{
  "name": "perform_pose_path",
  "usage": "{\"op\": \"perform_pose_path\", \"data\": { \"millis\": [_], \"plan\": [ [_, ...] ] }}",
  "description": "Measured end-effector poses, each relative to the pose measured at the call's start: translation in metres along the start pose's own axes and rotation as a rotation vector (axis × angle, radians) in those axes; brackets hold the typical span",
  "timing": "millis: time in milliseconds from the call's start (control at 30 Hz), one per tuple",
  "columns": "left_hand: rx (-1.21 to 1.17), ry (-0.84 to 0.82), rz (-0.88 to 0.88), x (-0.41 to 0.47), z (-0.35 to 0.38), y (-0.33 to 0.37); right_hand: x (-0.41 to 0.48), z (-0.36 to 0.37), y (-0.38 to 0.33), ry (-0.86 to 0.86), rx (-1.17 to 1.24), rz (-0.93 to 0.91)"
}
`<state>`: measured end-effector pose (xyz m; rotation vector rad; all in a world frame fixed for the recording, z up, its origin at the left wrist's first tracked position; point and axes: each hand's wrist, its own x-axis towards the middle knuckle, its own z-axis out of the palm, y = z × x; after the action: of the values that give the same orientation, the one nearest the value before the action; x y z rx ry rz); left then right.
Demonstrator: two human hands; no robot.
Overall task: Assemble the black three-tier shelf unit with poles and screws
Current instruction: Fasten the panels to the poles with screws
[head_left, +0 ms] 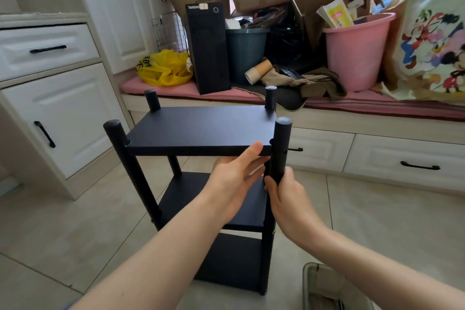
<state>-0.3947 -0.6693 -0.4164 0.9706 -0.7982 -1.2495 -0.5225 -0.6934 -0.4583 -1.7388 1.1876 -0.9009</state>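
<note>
Head view: matte black shelf unit [176, 201], pink bucket [357, 53] behind.
Left hand [235, 178] flat against top board [201, 126]; right grip [286, 196] holds round pole [281, 143].

Bare floor [63, 229] lies open at 9 and 3 o'clock of the shelf unit [201, 128]. At 12 o'clock the low counter [364, 121] blocks the way, crowded with a computer tower [208, 50], a dark bin [245, 53] and a pink bucket [357, 53]. A white cabinet [63, 118] stands at 10 o'clock and a clear container [327, 287] at 5. At 4 o'clock the left hand [234, 178] under the top tier and the right hand [284, 194] gripping the near-right pole [281, 148] fill the gap.
</note>
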Motion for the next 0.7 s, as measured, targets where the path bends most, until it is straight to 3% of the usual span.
{"op": "perform_pose_path", "data": {
  "millis": [133, 433, 700],
  "plan": [
    [-0.136, 0.03, 0.056, 0.0, 0.011, -0.003, -0.011, -0.002, -0.001, -0.034, -0.002, -0.031],
    [-0.072, 0.243, 0.1, -0.001, 0.024, -0.017, -0.012, 0.002, -0.013, 0.002, -0.033, 0.093],
    [-0.083, 0.275, 0.083, -0.003, 0.029, -0.021, -0.008, 0.006, -0.017, 0.014, -0.113, 0.121]
  ]
}}
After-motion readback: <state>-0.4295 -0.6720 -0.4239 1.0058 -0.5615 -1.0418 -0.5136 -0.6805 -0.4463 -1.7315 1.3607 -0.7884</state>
